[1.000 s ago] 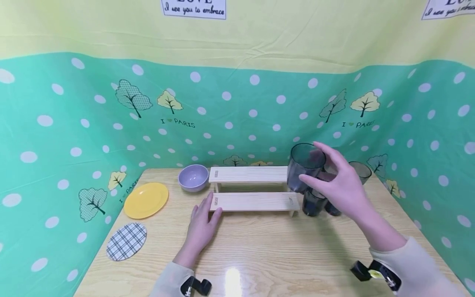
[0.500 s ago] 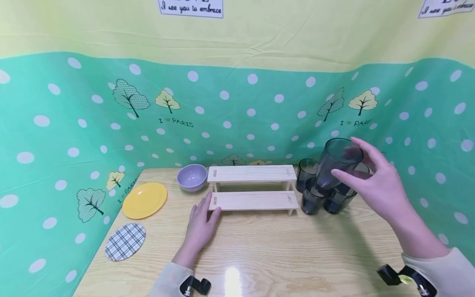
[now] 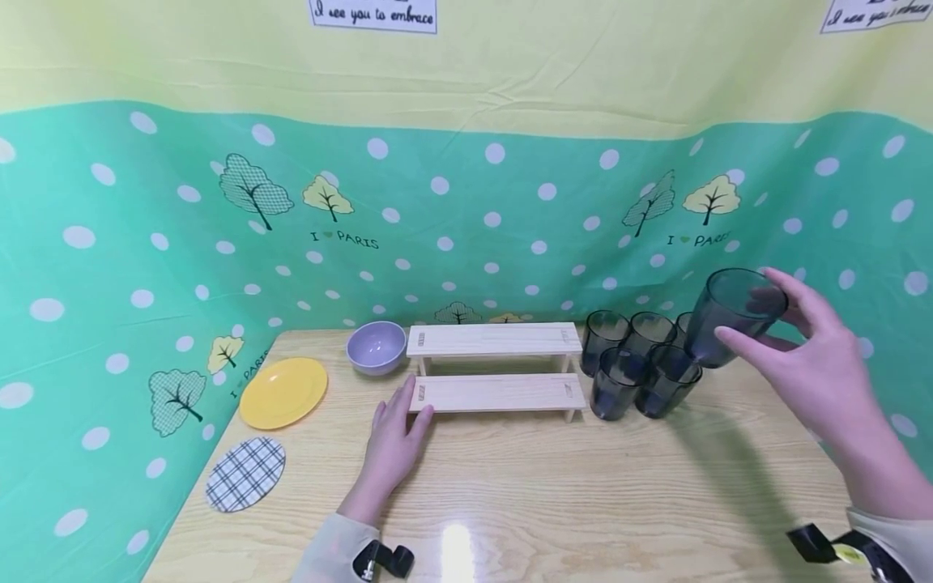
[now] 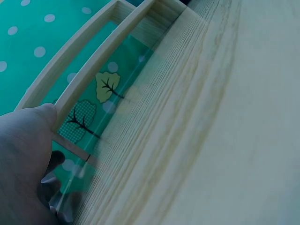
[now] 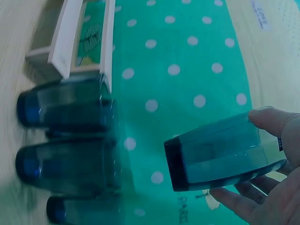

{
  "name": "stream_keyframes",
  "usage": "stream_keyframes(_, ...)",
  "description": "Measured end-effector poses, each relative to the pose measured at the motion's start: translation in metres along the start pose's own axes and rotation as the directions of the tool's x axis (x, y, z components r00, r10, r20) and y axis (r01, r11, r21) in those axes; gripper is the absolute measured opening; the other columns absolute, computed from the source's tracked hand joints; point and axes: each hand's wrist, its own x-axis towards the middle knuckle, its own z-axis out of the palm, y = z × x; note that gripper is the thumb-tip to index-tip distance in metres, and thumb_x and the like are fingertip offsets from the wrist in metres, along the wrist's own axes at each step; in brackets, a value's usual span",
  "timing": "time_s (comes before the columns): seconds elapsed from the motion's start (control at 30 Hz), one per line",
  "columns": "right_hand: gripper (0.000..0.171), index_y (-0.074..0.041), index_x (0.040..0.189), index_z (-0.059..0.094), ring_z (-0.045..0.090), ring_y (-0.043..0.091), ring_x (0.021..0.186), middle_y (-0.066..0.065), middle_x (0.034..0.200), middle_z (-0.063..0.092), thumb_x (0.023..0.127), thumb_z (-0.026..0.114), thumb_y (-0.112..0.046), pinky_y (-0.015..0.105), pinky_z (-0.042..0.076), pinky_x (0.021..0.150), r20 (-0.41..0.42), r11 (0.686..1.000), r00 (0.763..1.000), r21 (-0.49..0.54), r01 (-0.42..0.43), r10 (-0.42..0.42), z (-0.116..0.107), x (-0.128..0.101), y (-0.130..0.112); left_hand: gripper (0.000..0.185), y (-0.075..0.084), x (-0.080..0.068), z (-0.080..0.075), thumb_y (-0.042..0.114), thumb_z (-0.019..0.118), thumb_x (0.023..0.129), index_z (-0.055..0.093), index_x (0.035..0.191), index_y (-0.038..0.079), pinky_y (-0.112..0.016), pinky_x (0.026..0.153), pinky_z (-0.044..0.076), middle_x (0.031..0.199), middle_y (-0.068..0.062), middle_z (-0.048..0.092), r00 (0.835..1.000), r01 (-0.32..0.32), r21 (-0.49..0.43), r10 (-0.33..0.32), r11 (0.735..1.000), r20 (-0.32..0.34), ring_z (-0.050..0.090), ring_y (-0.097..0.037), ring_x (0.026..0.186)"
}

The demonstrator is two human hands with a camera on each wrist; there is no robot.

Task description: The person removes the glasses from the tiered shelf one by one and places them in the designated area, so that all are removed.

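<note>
My right hand (image 3: 816, 364) holds a dark tinted glass tumbler (image 3: 732, 316) in the air, thumb on the near side and fingers behind. The tumbler is slightly tilted and its rim faces up. Left of it, several matching tumblers (image 3: 616, 389) stand close together on the table. A two-tier pale wooden shelf (image 3: 496, 393) stands beside them, its two boards bare. My left hand (image 3: 394, 445) grips the left end of the lower board, thumb at its front edge. The left wrist view shows the thumb (image 4: 44, 115) against the wood; the other fingers are partly hidden.
A purple bowl (image 3: 377, 348) sits left of the shelf. Farther left lie a yellow plate (image 3: 284, 393) and a round checked mat (image 3: 246, 474). Green dotted cloth (image 3: 496, 243) hangs behind the wooden table (image 3: 554, 494) and along both sides.
My right hand has carried the tumbler to the right, from beside the upper board past the group of tumblers, which now shows more fully. The left hand has stayed on the shelf.
</note>
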Motion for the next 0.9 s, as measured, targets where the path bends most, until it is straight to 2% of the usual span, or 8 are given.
stream_keyframes(0.13,0.097,-0.048,0.173,0.03,0.052,0.018,0.148,-0.01,0.144,0.054,0.096,0.089,-0.042,0.0,0.039,0.078,-0.02,0.996,0.999,-0.083,-0.039,0.037,-0.005,0.001,0.016,0.071,0.001,0.001,0.0,0.038,0.059,0.116,0.031,0.174,0.008,-0.061,0.136,0.006,0.174,-0.02,0.038,1.0,-0.005,-0.001,0.005,1.0,-0.001,0.032,-0.042,0.163)
stream_keyframes(0.3,0.103,-0.043,0.176,0.022,0.043,0.039,0.156,0.003,0.152,0.052,0.097,0.087,-0.046,0.006,0.035,0.076,-0.022,0.988,0.998,-0.142,-0.065,0.063,-0.012,0.004,0.034,0.072,0.001,0.001,0.0,0.037,0.059,0.116,0.03,0.175,0.008,-0.059,0.137,0.005,0.175,-0.019,0.037,1.0,0.005,-0.003,-0.005,1.0,0.009,0.031,-0.041,0.163)
stream_keyframes(0.37,0.105,-0.037,0.178,0.018,0.041,0.046,0.156,0.012,0.159,0.051,0.098,0.085,-0.047,0.012,0.043,0.088,-0.018,0.983,0.997,-0.163,-0.081,0.079,-0.013,0.005,0.04,0.072,0.001,0.001,0.0,0.038,0.058,0.116,0.029,0.175,0.009,-0.058,0.137,0.004,0.175,-0.019,0.037,1.0,0.012,-0.003,-0.012,1.0,0.015,0.03,-0.041,0.164)
stream_keyframes(0.4,0.105,-0.034,0.179,0.017,0.04,0.049,0.155,0.016,0.163,0.048,0.099,0.084,-0.047,0.02,0.048,0.099,-0.015,0.981,0.996,-0.171,-0.087,0.086,-0.014,0.006,0.043,0.072,0.001,0.002,0.0,0.039,0.058,0.116,0.029,0.175,0.009,-0.058,0.137,0.004,0.175,-0.019,0.036,1.0,0.017,-0.004,-0.017,1.0,0.019,0.03,-0.04,0.164)
stream_keyframes(0.47,0.106,-0.027,0.179,0.014,0.038,0.055,0.154,0.025,0.169,0.042,0.1,0.082,-0.046,0.046,0.05,0.113,-0.011,0.978,0.995,-0.181,-0.101,0.101,-0.015,0.006,0.049,0.072,0.001,0.002,0.0,0.038,0.058,0.116,0.029,0.175,0.009,-0.057,0.137,0.003,0.176,-0.019,0.036,1.0,0.017,-0.005,-0.017,1.0,0.022,0.03,-0.04,0.164)
stream_keyframes(0.53,0.107,-0.021,0.18,0.012,0.035,0.06,0.153,0.03,0.173,0.034,0.102,0.08,-0.046,0.073,0.041,0.114,-0.006,0.975,0.993,-0.192,-0.115,0.116,-0.015,0.006,0.054,0.072,0.001,0.002,0.0,0.039,0.058,0.116,0.029,0.175,0.01,-0.057,0.137,0.004,0.176,-0.019,0.036,1.0,0.017,-0.002,-0.017,1.0,0.022,0.029,-0.04,0.164)
stream_keyframes(0.57,0.106,-0.019,0.179,0.011,0.034,0.062,0.153,0.032,0.173,0.032,0.102,0.08,-0.045,0.081,0.036,0.11,-0.005,0.974,0.993,-0.192,-0.12,0.121,-0.016,0.007,0.057,0.073,0.001,0.002,0.0,0.038,0.059,0.116,0.029,0.175,0.009,-0.058,0.137,0.004,0.175,-0.019,0.036,1.0,0.014,0.0,-0.014,1.0,0.021,0.03,-0.04,0.164)
stream_keyframes(0.9,0.108,-0.01,0.178,0.009,0.035,0.07,0.144,0.041,0.171,0.022,0.103,0.078,-0.045,0.082,0.038,0.097,0.019,0.963,0.988,-0.227,-0.144,0.152,-0.018,0.007,0.087,0.073,0.001,0.002,-0.001,0.039,0.058,0.116,0.028,0.176,0.01,-0.059,0.137,0.004,0.175,-0.019,0.036,1.0,0.002,0.007,-0.002,1.0,0.014,0.03,-0.041,0.164)
